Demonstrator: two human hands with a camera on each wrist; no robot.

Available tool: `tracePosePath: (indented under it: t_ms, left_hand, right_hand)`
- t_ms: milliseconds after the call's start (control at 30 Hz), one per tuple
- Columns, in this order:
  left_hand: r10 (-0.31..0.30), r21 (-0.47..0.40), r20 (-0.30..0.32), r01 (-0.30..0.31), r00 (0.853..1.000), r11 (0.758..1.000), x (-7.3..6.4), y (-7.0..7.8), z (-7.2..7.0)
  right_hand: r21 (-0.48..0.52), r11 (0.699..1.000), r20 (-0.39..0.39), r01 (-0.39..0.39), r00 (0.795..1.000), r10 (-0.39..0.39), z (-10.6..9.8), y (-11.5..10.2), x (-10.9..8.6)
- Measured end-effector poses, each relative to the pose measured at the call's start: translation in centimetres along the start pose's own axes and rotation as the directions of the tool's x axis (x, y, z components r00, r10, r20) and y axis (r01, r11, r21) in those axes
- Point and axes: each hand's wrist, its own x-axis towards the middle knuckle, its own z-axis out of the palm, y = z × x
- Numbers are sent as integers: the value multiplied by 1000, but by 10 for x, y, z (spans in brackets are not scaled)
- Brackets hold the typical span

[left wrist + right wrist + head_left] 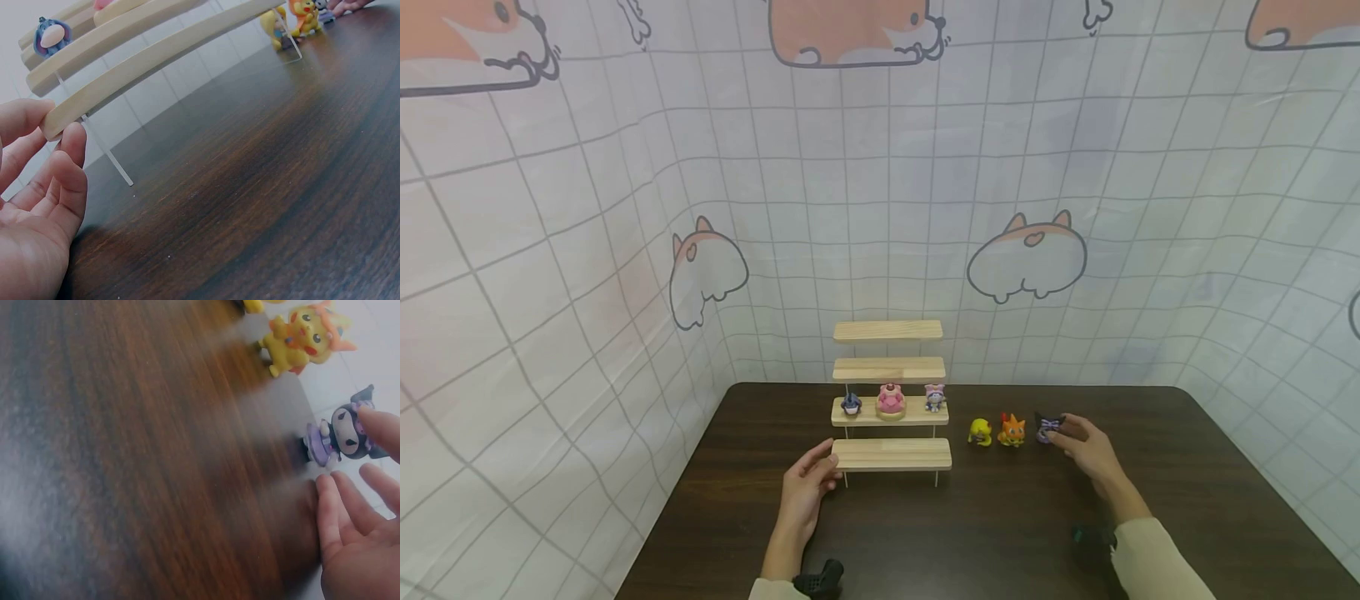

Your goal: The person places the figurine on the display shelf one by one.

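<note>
My left hand (805,492) pinches the left end of the lowest board of a four-tier wooden display shelf (891,454), thumb on one face and fingers curled under it. On the second tier from the bottom stand a blue donkey figurine (51,37), a pink figurine (891,402) and a pink-and-white figurine (934,397). Over to the right, my right hand (1092,450) holds a purple-and-black figurine (345,432) by its head between thumb and fingers, the lower fingers spread beside it. The figurine is upright at the tabletop.
Left of the purple-and-black figurine, an orange-and-yellow figurine (1012,431) and a yellow figurine (980,432) stand on the dark wooden table (970,533). Behind the table hangs a white gridded curtain (891,208) with dog drawings. Thin metal legs (109,150) carry the shelf.
</note>
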Motion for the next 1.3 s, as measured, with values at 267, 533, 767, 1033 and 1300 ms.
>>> tracePosePath:
  t_ms: [267,533,767,1033,1300]
  left_hand:
    - [-4,-2,-4,4,1000,1000,-1,-1,1]
    - [-7,-2,-3,7,1000,1000,-1,-1,1]
    - [-4,3,-4,4,1000,1000,-1,-1,2]
    - [-2,2,2,2,1000,1000,-1,-1,1]
    - [0,2,2,0,1000,1000,-1,0,-1]
  right_hand:
    - [-11,1000,25,-6,1000,6,5,-2,3]
    - [-13,1000,10,-4,1000,4,8,0,4]
    - [17,1000,-10,-6,1000,7,9,1,5]
    - [39,999,-27,-36,999,37,10,0,5]
    - [27,999,-33,-26,999,27,10,2,5]
